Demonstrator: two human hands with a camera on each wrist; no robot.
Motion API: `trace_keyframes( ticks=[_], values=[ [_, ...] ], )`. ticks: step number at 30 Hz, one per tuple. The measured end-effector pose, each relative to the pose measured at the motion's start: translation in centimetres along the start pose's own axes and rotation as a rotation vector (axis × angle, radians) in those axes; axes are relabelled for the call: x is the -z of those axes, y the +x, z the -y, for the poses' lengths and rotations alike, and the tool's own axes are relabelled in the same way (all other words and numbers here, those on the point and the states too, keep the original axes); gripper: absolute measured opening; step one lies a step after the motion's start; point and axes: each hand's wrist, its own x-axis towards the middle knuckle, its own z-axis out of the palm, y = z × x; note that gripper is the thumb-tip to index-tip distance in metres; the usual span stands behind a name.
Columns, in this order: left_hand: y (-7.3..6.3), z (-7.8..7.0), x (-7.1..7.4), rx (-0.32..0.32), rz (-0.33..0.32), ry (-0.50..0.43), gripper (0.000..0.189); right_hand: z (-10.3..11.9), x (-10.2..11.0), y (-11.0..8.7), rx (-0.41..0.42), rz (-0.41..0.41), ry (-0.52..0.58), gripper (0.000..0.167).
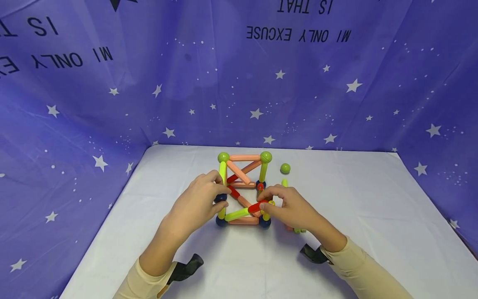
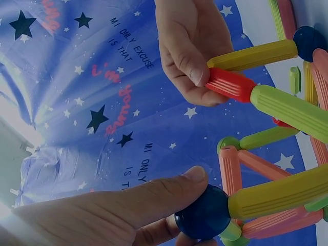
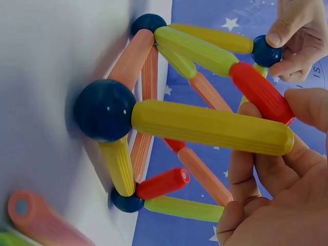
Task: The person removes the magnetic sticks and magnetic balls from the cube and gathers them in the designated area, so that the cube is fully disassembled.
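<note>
A frame of magnetic sticks and balls stands on the table before me. My left hand [image 1: 198, 198] pinches a dark blue ball [image 2: 202, 212] at the top of a yellow stick [image 2: 282, 193]. With thumb and fingers, my right hand [image 1: 289, 207] holds a short red stick [image 3: 261, 92]. That red stick meets a lime stick [image 3: 197, 51], which slants up from a lower blue ball [image 3: 148, 24]. Close by the right fingers, another yellow stick [image 3: 210, 128] rises from a near blue ball [image 3: 105, 110], its top end bare. Green balls [image 1: 223, 157] cap the far side.
A loose green ball [image 1: 285, 168] lies right of the frame's far corner. Loose sticks, one of them pink [image 3: 46, 220], lie on the white tablecloth [image 1: 373, 207] beside the right hand. A purple star-patterned curtain [image 1: 239, 83] borders the table at the back and sides.
</note>
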Motion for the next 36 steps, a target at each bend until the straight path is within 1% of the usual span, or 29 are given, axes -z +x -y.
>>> trace_keyframes(
  ticks=[4,8,14,19,24,27,31,36],
  values=[
    [0.0,-0.1,0.0,0.000,-0.001,-0.002,0.026,0.0,-0.2,0.1,-0.040,-0.009,0.044,0.015],
    [0.0,-0.1,0.0,0.004,0.009,-0.002,0.025,-0.1,-0.3,0.2,-0.066,-0.010,0.093,0.012],
    [0.1,0.0,-0.1,0.009,0.019,0.001,0.025,-0.1,0.1,0.4,-0.116,-0.028,0.162,0.010],
    [0.1,-0.1,0.0,0.018,0.025,-0.002,0.026,-0.2,1.0,0.2,-0.158,-0.087,0.267,0.013],
    [0.1,-0.1,0.0,0.015,0.019,-0.003,0.025,-0.9,2.0,-0.3,-0.156,-0.171,0.349,0.016],
    [0.0,-0.1,0.0,0.013,0.017,0.000,0.025,-1.6,2.5,-0.7,-0.178,-0.221,0.354,0.016],
    [0.0,-0.1,0.0,0.012,0.017,0.002,0.026,-2.6,3.2,-1.1,-0.248,-0.290,0.336,0.017],
    [0.0,-0.1,-0.1,0.006,0.010,0.000,0.026,-4.4,4.0,-1.1,-0.342,-0.360,0.264,0.019]
  ],
)
